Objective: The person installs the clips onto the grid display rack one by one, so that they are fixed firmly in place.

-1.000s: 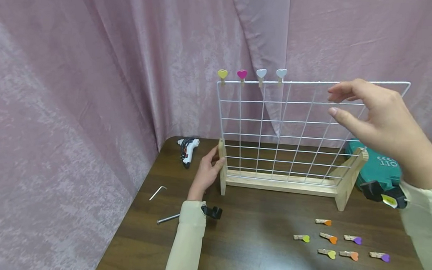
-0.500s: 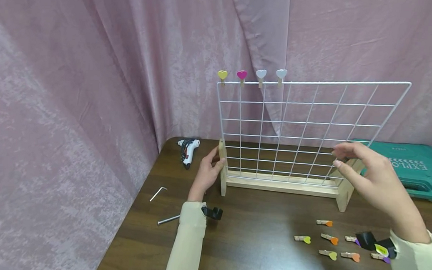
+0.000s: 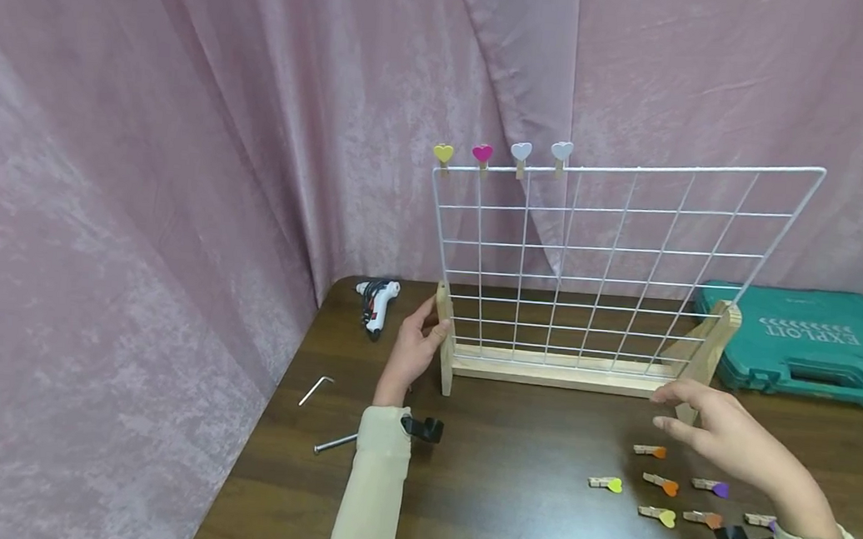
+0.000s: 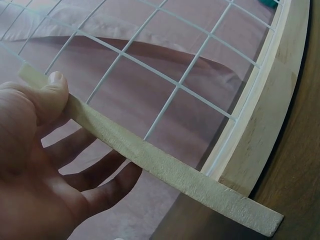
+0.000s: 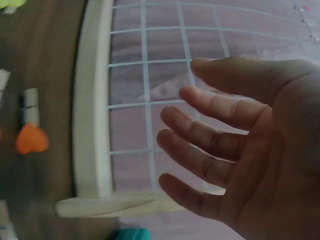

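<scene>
A white wire grid [image 3: 598, 248] stands upright in a wooden stand [image 3: 552, 376]. Several small clothespins with heart tops are clipped along the left of its top bar: a yellow one [image 3: 443, 154], a pink one [image 3: 482, 154] and two white ones. My left hand [image 3: 413, 347] grips the stand's left side piece [image 4: 165, 167], thumb on one face and fingers behind. Over the table, by the stand's right foot, my right hand [image 3: 731, 437] holds nothing, fingers relaxed and apart. Close below it lie several loose heart clothespins, orange [image 3: 660, 484], purple [image 3: 711, 487] and yellow [image 3: 657, 516].
Behind the stand's right end lies a green tool case [image 3: 810, 342]. A glue gun [image 3: 377, 306], a hex key [image 3: 315, 390] and a long bolt [image 3: 335, 442] are on the table's left side. A pink curtain [image 3: 382, 116] hangs behind.
My right hand has come down from beside the grid's top bar to above the loose clothespins, uncovering the green case. My left hand stays on the stand.
</scene>
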Demonstrator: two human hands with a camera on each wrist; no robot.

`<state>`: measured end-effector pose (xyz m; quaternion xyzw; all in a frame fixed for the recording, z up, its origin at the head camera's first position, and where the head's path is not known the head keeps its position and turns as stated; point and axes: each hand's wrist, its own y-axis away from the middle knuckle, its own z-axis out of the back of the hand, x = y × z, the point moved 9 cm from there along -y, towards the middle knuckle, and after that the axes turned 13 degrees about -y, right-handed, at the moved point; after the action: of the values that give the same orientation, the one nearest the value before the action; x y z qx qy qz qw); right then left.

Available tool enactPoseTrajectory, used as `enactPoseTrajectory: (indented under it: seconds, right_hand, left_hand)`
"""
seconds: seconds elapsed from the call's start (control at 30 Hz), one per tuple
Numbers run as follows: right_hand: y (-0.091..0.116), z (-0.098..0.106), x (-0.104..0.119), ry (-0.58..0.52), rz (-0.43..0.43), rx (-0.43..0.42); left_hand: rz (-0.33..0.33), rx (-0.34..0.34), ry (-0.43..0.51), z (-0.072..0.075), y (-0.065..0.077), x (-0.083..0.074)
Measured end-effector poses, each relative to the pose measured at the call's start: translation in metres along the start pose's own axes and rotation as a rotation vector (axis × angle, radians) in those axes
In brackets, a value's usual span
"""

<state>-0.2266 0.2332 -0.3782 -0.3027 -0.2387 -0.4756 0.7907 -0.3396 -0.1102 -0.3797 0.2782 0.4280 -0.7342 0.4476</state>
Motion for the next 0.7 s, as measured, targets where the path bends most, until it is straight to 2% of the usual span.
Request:
enactPoseTrajectory:
  seconds: [0.37,0.53,0.7]
  right_hand:
    - [0.016,-0.033,-0.047,0.014,-0.173,0.207]
    - [0.017,-0.041,-0.062,0.036,-0.274,0.279]
    - [0.015,-0.049,-0.069,0.063,-0.311,0.325]
  left_hand:
    - [0.01,0.012,-0.011,-0.001,0.002,-0.001]
    - [0.008,0.012,-0.004,-0.002,0.001,-0.001]
    - [0.021,-0.002,-0.001,-0.001,0.001,0.0]
